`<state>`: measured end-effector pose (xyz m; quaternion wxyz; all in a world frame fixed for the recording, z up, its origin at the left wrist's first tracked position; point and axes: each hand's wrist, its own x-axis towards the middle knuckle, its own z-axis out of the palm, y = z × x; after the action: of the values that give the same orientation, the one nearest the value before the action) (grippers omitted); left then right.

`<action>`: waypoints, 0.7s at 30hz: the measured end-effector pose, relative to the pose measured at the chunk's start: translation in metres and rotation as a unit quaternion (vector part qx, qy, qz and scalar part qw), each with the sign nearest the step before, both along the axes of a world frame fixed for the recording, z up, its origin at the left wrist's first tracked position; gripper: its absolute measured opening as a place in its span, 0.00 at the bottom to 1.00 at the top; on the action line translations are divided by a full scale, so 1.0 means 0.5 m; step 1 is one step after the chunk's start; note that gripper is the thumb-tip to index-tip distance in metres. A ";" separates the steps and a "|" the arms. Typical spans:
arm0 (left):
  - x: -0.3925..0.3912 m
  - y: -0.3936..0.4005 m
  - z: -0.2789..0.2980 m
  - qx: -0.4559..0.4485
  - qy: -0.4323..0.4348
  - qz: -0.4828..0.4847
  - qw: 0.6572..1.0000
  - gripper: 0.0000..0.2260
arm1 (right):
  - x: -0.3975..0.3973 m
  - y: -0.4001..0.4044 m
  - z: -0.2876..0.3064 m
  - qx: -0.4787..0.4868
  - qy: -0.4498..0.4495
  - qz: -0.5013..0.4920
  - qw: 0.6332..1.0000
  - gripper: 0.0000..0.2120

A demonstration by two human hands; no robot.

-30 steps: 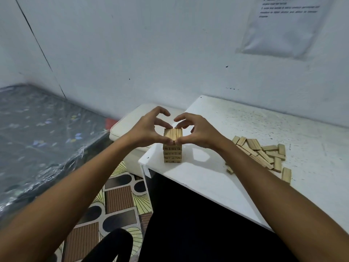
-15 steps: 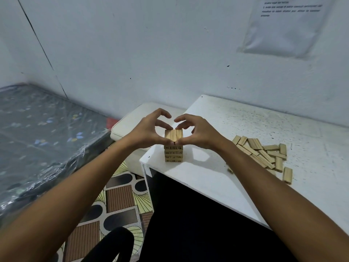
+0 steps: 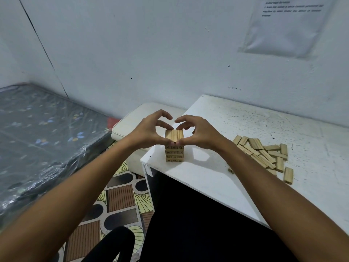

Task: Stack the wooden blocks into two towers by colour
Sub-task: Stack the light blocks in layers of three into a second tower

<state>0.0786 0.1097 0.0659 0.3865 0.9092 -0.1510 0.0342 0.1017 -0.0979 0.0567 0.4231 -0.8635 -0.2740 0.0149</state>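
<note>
A short tower of light wooden blocks (image 3: 174, 146) stands near the left front corner of the white table (image 3: 207, 173). Its top layer shows three blocks side by side, and black numbers mark the block ends below. My left hand (image 3: 149, 132) pinches the top layer from the left, thumb at the near edge and fingertips at the far edge. From the right, my right hand (image 3: 200, 133) pinches the same layer. A loose pile of several wooden blocks (image 3: 264, 154) lies flat on the table to the right.
A white cushioned stool (image 3: 132, 127) stands just left of the table. Further left lies a mattress wrapped in plastic (image 3: 41, 137). A patterned floor mat (image 3: 117, 201) lies below. A paper sheet (image 3: 287, 25) hangs on the wall behind.
Both hands stay at the top layer of the tower; the view has shifted slightly and the tower has not visibly changed.
</note>
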 end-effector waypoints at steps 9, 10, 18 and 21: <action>0.004 0.001 -0.001 0.005 -0.005 -0.005 1.000 0.30 | -0.003 -0.001 0.003 -0.006 0.000 0.002 1.000 0.30; 0.004 0.002 -0.001 0.007 -0.007 -0.006 1.000 0.30 | -0.003 -0.001 0.004 -0.005 0.001 0.002 1.000 0.30; 0.000 0.009 0.012 -0.003 -0.021 -0.008 1.000 0.24 | -0.007 -0.007 0.009 0.015 -0.002 -0.017 1.000 0.18; 0.000 0.000 0.018 -0.001 -0.036 -0.006 0.999 0.21 | -0.012 -0.017 0.014 0.023 0.007 -0.028 0.999 0.15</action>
<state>0.0788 0.1098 0.0751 0.3822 0.9061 -0.1699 0.0644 0.0958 -0.1062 0.0636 0.4448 -0.8610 -0.2468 0.0023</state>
